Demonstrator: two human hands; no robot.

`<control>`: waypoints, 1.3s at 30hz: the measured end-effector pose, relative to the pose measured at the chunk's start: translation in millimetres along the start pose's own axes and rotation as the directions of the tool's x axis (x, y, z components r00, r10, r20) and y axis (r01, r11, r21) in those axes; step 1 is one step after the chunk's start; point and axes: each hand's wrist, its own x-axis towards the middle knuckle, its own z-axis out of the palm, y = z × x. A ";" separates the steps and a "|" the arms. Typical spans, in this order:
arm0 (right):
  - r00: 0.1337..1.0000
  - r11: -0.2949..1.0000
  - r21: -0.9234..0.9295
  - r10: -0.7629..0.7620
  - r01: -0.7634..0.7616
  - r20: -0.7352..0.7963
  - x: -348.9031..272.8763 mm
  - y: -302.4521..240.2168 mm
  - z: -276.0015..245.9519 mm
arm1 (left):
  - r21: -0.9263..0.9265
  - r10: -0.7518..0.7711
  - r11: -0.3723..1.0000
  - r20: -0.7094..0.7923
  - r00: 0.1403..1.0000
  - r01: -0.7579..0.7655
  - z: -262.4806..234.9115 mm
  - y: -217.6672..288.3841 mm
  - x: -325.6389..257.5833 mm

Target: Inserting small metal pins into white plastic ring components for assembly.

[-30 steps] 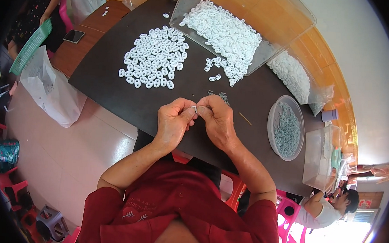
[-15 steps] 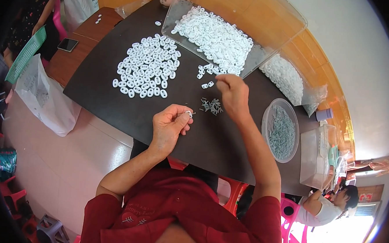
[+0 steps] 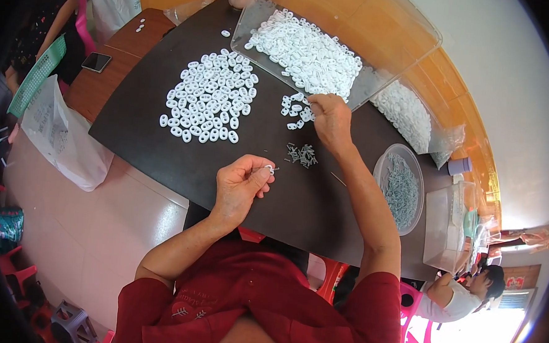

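My left hand [image 3: 241, 183] pinches a small white two-holed piece [image 3: 269, 169] between thumb and forefinger, and a thin grey metal pin sticks out of it. Farther off and to the right, my right hand [image 3: 332, 122] is closed, its fingertips pressed together beside a few loose white pieces [image 3: 296, 109]. Whatever those fingers hold, if anything, is hidden. Between my hands lies a small heap of grey metal pins [image 3: 302, 155]. Left of the loose pieces, many white oval two-holed pieces [image 3: 210, 97] are spread out on the dark table [image 3: 147, 109].
A clear bin [image 3: 247, 36] at the back holds a mound of white pieces. To its right lies a plastic bag of white pieces [image 3: 404, 116]. A round tub [image 3: 398, 187] of metal pins stands at the right. Other people sit at left and lower right.
My right hand has shifted slightly away from me toward the bin. More loose white pieces now show beside its fingertips. My left hand keeps its pinch on the white piece.
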 end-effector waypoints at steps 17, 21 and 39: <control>0.987 0.986 -0.073 -0.144 0.149 0.068 -11.7 -2.5 -7.1 | -0.019 0.023 1.000 -0.003 1.000 -0.023 0.6 -0.4 -1.0; 0.991 0.995 -0.003 -0.100 0.101 0.085 -20.0 -14.2 -13.8 | -0.023 0.027 0.999 -0.004 1.000 -0.027 -0.1 -0.1 -2.0; 0.994 0.934 0.339 -0.111 0.111 -0.018 -80.4 -99.6 -37.7 | -0.195 0.042 0.979 -0.071 0.997 -0.055 7.3 10.1 3.7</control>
